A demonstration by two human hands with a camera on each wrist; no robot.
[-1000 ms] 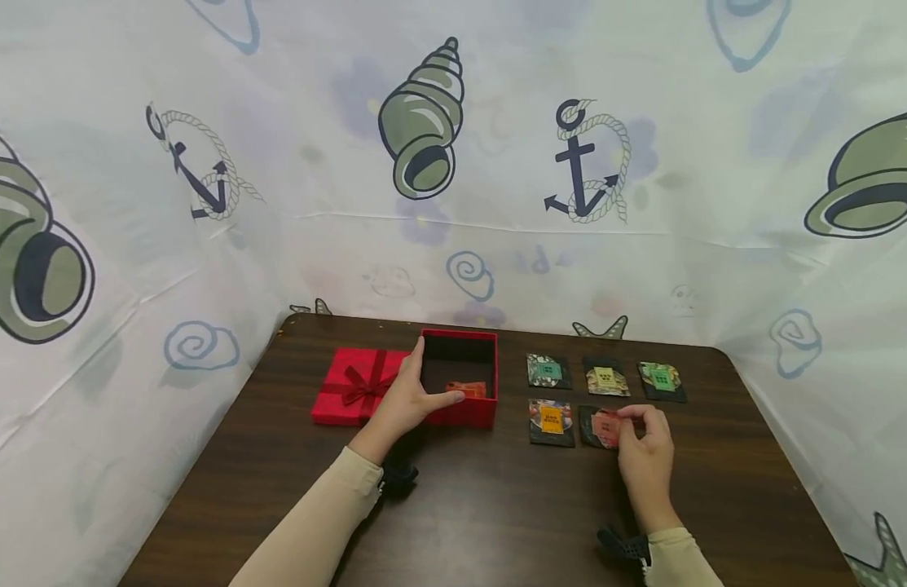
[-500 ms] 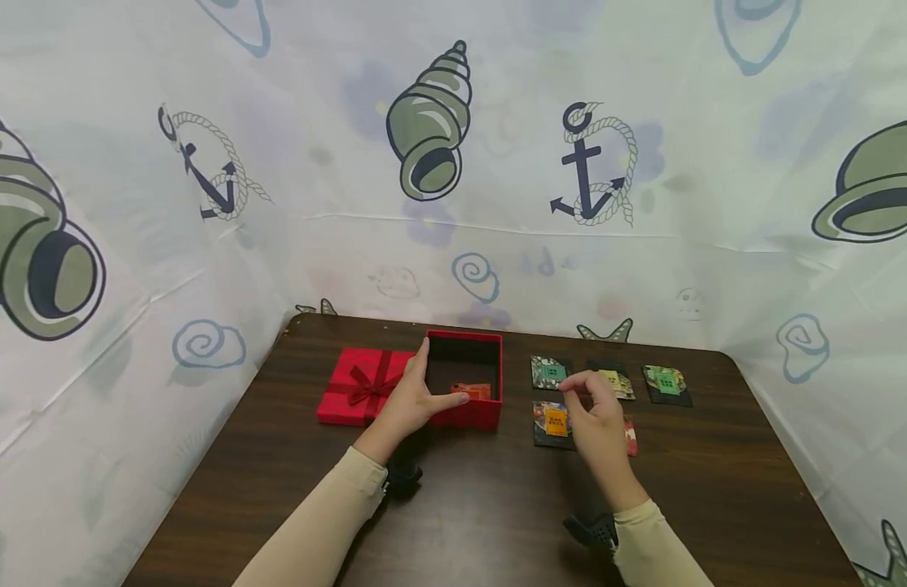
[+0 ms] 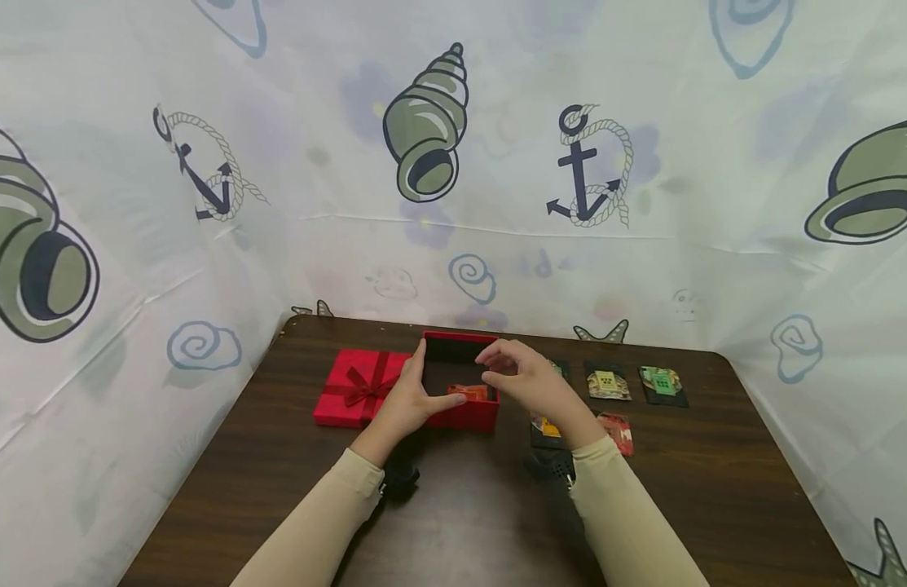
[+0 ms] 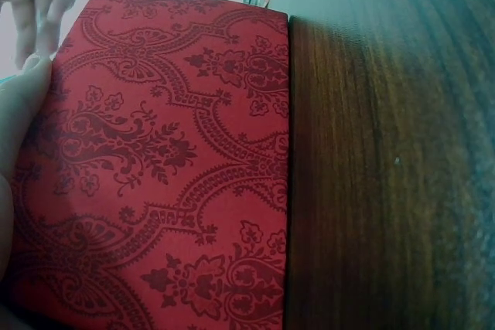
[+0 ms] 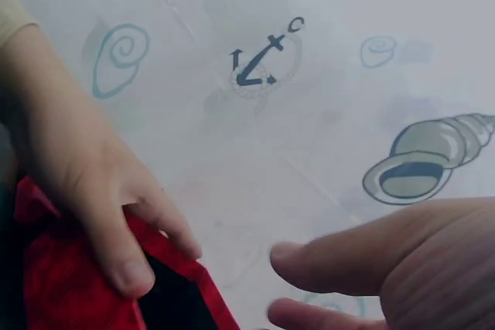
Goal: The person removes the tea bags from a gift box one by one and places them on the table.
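Observation:
The left hand (image 3: 409, 408) holds an open red gift box (image 3: 464, 417), its fingers along the left side and its thumb over the front rim. At the front of the box's dark inside lies a red-orange packet (image 3: 473, 392). Over the box's right edge hovers the right hand (image 3: 530, 379). Its thumb (image 5: 340, 256) and a finger are apart in the right wrist view, with nothing seen between them. Patterned red box wall (image 4: 155, 160) fills much of the left wrist view, the left thumb (image 4: 23, 106) at its edge.
A red lid (image 3: 346, 387) with a ribbon bow lies left of the box. To the right, several flat packets lie in two rows, including a yellow one (image 3: 608, 381), a green one (image 3: 662, 386) and a red one (image 3: 617, 432). The right arm partly covers others.
From the red packet in the front row, the right hand has moved left across the table to above the box. The left hand has stayed on the box.

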